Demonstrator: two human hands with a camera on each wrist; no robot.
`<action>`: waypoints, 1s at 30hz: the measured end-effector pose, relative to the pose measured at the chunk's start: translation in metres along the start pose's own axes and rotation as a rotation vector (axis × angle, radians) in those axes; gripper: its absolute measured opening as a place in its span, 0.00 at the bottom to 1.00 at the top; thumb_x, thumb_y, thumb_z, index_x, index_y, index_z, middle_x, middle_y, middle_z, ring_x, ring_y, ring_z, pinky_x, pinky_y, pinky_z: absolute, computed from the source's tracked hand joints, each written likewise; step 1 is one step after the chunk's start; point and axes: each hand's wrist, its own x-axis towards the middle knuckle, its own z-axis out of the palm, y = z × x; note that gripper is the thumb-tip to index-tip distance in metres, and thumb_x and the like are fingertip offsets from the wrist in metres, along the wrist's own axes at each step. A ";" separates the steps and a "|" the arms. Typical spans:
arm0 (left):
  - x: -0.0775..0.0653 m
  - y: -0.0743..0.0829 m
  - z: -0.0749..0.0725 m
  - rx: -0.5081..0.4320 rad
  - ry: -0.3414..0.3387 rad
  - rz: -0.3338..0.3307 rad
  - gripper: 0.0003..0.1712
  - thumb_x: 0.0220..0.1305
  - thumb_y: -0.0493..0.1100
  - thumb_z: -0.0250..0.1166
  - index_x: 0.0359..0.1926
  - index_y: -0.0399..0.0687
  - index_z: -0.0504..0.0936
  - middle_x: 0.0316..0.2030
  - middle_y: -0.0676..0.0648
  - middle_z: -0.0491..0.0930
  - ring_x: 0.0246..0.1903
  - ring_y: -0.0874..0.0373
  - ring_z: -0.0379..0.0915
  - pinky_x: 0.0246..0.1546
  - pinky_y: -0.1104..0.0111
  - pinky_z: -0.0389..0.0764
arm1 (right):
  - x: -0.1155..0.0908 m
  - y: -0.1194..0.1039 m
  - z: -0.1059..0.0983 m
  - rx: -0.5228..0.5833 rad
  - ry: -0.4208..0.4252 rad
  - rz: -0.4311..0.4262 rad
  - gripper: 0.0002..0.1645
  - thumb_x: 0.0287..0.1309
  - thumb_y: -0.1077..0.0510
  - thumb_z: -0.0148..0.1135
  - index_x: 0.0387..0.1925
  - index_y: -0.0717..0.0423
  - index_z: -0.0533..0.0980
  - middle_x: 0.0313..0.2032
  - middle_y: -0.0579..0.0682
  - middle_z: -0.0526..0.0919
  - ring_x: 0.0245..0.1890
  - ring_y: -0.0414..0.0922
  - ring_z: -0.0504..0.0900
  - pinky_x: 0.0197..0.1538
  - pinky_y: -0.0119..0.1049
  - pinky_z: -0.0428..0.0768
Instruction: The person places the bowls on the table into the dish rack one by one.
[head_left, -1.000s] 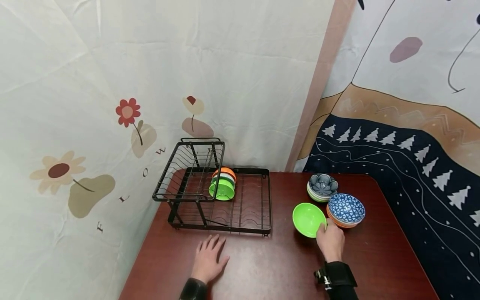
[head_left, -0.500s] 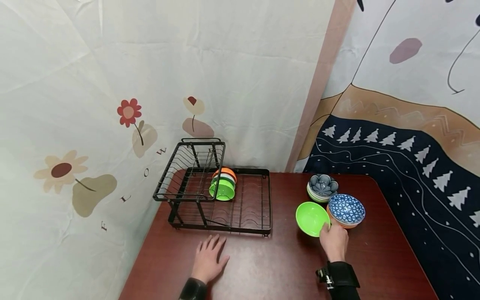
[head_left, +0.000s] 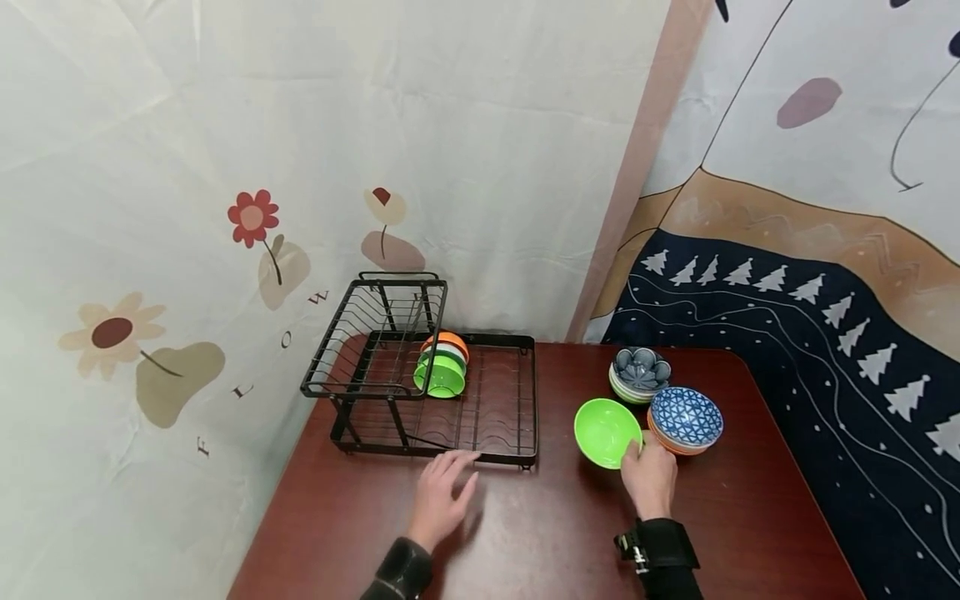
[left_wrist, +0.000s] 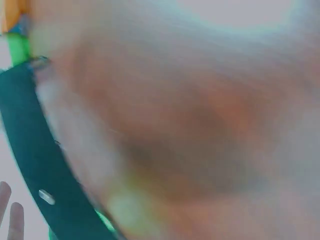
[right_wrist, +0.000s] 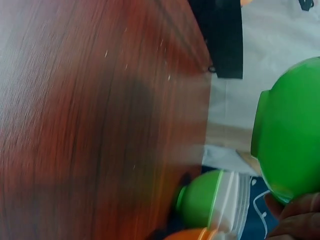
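In the head view my right hand (head_left: pixel 649 477) pinches the near right rim of a bright green bowl (head_left: pixel 606 432). That bowl hangs above the table, tilted toward me; the right wrist view shows its outer side and foot. My left hand (head_left: pixel 442 498) has its fingers extended close by the front rail of a black dish rack (head_left: pixel 468 457) and holds nothing. Inside the rack, several nested bowls (head_left: pixel 442 375), green, white and orange, stand on edge beneath the upper tier. The left wrist view is mostly blurred.
Behind the right hand stand two stacks on the table (head_left: pixel 555 533): one topped by a grey petal-shaped bowl (head_left: pixel 641 369), the other by a blue-patterned bowl (head_left: pixel 686 417). A hanging cloth (head_left: pixel 510 167) closes off the back and left.
The left hand has lifted and shifted right toward the rack's front rail. The right hand moved slightly right with the green bowl, then back left.
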 end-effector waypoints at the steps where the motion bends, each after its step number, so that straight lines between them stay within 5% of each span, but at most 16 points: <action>1: 0.005 0.006 0.002 -0.027 0.002 0.020 0.25 0.66 0.41 0.76 0.64 0.54 0.87 0.56 0.50 0.89 0.56 0.53 0.86 0.58 0.48 0.89 | 0.000 -0.003 0.003 0.002 0.000 -0.007 0.22 0.80 0.61 0.49 0.60 0.78 0.76 0.52 0.80 0.84 0.54 0.77 0.82 0.57 0.70 0.80; 4: 0.020 0.022 0.007 -0.134 -0.077 -0.024 0.28 0.72 0.45 0.72 0.70 0.51 0.82 0.62 0.47 0.86 0.62 0.50 0.84 0.63 0.45 0.87 | -0.001 -0.014 0.010 0.003 0.000 -0.038 0.21 0.80 0.62 0.50 0.60 0.77 0.77 0.52 0.79 0.85 0.53 0.76 0.83 0.56 0.70 0.81; 8: 0.039 0.039 0.016 -0.371 -0.234 -0.190 0.32 0.82 0.51 0.63 0.80 0.48 0.72 0.72 0.40 0.78 0.65 0.44 0.83 0.64 0.48 0.87 | -0.005 -0.027 0.022 0.003 0.007 -0.092 0.19 0.78 0.63 0.53 0.58 0.76 0.78 0.50 0.78 0.87 0.50 0.77 0.85 0.54 0.70 0.82; 12: 0.054 0.050 0.022 -0.648 -0.324 -0.324 0.35 0.87 0.51 0.56 0.84 0.42 0.62 0.77 0.32 0.71 0.54 0.37 0.87 0.57 0.54 0.90 | -0.008 -0.030 0.041 0.006 0.023 -0.157 0.18 0.78 0.62 0.54 0.55 0.73 0.80 0.45 0.75 0.89 0.45 0.75 0.86 0.48 0.69 0.83; 18: 0.061 0.071 0.024 -0.909 -0.402 -0.458 0.38 0.89 0.49 0.53 0.87 0.37 0.55 0.73 0.26 0.74 0.50 0.25 0.86 0.62 0.42 0.87 | -0.024 -0.049 0.043 0.028 0.038 -0.216 0.13 0.75 0.66 0.60 0.51 0.73 0.83 0.39 0.71 0.90 0.40 0.70 0.88 0.43 0.64 0.85; 25: 0.062 0.082 0.032 -0.864 -0.366 -0.474 0.33 0.82 0.42 0.60 0.81 0.38 0.65 0.71 0.33 0.79 0.70 0.44 0.76 0.69 0.66 0.77 | -0.030 -0.050 0.052 0.112 0.111 -0.367 0.10 0.71 0.65 0.61 0.44 0.69 0.84 0.29 0.65 0.89 0.31 0.65 0.86 0.32 0.57 0.81; 30: 0.058 0.083 0.037 -0.953 -0.359 -0.519 0.36 0.74 0.33 0.58 0.81 0.37 0.63 0.66 0.32 0.78 0.59 0.51 0.78 0.57 0.62 0.84 | -0.026 -0.038 0.062 0.140 0.175 -0.444 0.12 0.73 0.59 0.60 0.42 0.65 0.84 0.25 0.60 0.86 0.26 0.59 0.83 0.28 0.52 0.77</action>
